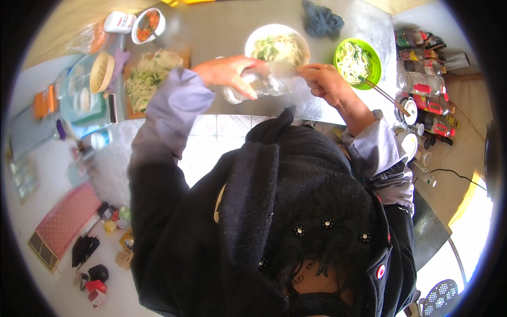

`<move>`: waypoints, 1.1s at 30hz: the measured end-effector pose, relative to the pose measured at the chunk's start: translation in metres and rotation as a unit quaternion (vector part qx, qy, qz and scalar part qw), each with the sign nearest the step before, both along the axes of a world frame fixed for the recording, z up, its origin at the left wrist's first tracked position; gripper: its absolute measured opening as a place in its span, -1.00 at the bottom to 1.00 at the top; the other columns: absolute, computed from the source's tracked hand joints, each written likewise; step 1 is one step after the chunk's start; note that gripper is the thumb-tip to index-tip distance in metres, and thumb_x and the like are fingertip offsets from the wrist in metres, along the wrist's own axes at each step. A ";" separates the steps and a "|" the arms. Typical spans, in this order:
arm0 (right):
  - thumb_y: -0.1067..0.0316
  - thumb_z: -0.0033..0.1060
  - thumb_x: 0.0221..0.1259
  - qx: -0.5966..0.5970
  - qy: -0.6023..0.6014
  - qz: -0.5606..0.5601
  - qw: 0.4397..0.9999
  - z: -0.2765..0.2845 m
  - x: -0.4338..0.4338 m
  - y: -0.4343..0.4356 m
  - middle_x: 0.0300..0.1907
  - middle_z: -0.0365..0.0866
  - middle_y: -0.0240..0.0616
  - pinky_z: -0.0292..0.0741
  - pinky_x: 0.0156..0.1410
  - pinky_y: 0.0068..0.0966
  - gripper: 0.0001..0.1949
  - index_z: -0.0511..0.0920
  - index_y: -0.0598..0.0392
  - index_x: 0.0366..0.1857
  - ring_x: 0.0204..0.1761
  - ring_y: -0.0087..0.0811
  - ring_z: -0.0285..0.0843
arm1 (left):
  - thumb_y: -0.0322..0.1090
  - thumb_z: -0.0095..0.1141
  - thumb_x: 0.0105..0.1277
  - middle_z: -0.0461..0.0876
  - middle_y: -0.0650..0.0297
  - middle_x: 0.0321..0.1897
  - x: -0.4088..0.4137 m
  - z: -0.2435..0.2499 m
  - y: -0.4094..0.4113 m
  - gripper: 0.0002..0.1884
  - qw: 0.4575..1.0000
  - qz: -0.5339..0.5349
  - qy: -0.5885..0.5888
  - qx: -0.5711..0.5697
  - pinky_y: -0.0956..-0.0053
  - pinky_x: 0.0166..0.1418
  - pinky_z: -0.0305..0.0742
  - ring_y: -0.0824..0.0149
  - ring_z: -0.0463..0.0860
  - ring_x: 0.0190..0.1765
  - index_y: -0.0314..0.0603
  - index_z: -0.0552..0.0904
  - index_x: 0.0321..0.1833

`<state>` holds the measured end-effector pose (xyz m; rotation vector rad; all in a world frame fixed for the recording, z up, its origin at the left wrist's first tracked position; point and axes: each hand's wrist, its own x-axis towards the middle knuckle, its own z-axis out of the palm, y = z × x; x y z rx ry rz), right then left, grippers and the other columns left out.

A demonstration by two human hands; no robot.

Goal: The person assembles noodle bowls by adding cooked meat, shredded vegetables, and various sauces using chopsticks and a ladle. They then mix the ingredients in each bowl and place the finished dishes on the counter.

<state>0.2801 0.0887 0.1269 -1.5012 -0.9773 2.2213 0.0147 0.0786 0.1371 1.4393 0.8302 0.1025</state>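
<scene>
A clear plastic bottle or jar [265, 85] lies on its side over the metal counter, and my left hand [233, 75] grips it. At its other end, my right hand [326, 81] pinches something thin, too blurred to identify. Just beyond both hands stands a white bowl [248, 41] of noodle-like strands with greens. A bright green bowl [378, 63] of similar food is right of my right hand, with chopsticks [386, 96] leaning out over its rim. Left of my left hand, a heap of pale strands and greens [152, 75] lies on a wooden board [134, 115].
A dark cloth [323, 20] lies at the counter's back. Back left are a white bowl of chopped red food [148, 27] and a white container [119, 22]. A perforated basket [101, 72] is farther left. Several plastic bottles [422, 84] line the right side.
</scene>
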 end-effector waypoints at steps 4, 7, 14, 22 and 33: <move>0.22 0.23 0.18 0.031 -0.025 -0.007 0.999 -0.011 0.021 0.009 -0.66 0.22 -0.57 -0.10 -0.65 -0.69 -0.66 0.57 0.29 -0.11 -0.70 -0.73 -0.04 | -0.42 0.40 -0.10 0.57 0.22 0.01 -0.029 -0.031 -0.008 -0.25 0.998 0.038 0.030 0.048 0.44 0.22 0.37 0.41 0.51 0.06 -0.31 0.40 0.25; 0.21 0.23 0.18 0.048 -0.048 -0.074 0.995 -0.003 0.027 0.013 -0.68 0.22 -0.57 -0.06 -0.62 -0.69 -0.66 0.57 0.27 -0.09 -0.69 -0.72 -0.03 | -0.43 0.39 -0.08 0.54 0.25 0.06 -0.045 -0.028 -0.024 -0.25 0.992 0.121 -0.027 -0.011 0.45 0.27 0.32 0.42 0.48 0.10 -0.31 0.38 0.26; 0.21 0.28 0.16 0.404 -0.256 -0.076 0.875 -0.017 0.024 0.009 -0.44 0.65 -0.22 0.49 -0.21 -0.52 -0.74 0.67 0.20 -0.26 -0.41 -0.40 0.57 | -0.52 0.33 -0.01 0.53 0.27 0.10 -0.058 -0.035 -0.050 -0.32 0.969 0.227 -0.069 -0.069 0.47 0.25 0.34 0.46 0.45 0.14 -0.27 0.40 0.27; 0.25 0.26 0.16 0.408 -0.272 -0.102 0.866 -0.036 0.019 0.010 -0.36 0.69 -0.14 0.52 -0.16 -0.52 -0.78 0.68 0.16 -0.25 -0.34 -0.34 0.64 | -0.52 0.31 0.00 0.54 0.28 0.08 -0.054 -0.037 -0.058 -0.35 0.970 0.233 -0.067 -0.022 0.45 0.26 0.32 0.45 0.45 0.13 -0.23 0.43 0.25; 0.20 0.26 0.16 0.457 -0.296 -0.082 0.835 -0.067 0.047 0.007 -0.31 0.69 -0.06 0.49 -0.03 -0.46 -0.77 0.69 0.14 -0.26 -0.23 -0.28 0.64 | -0.45 0.36 -0.07 0.49 0.31 0.11 -0.054 -0.047 -0.054 -0.25 0.977 0.210 -0.026 -0.015 0.46 0.31 0.26 0.44 0.42 0.17 -0.24 0.37 0.29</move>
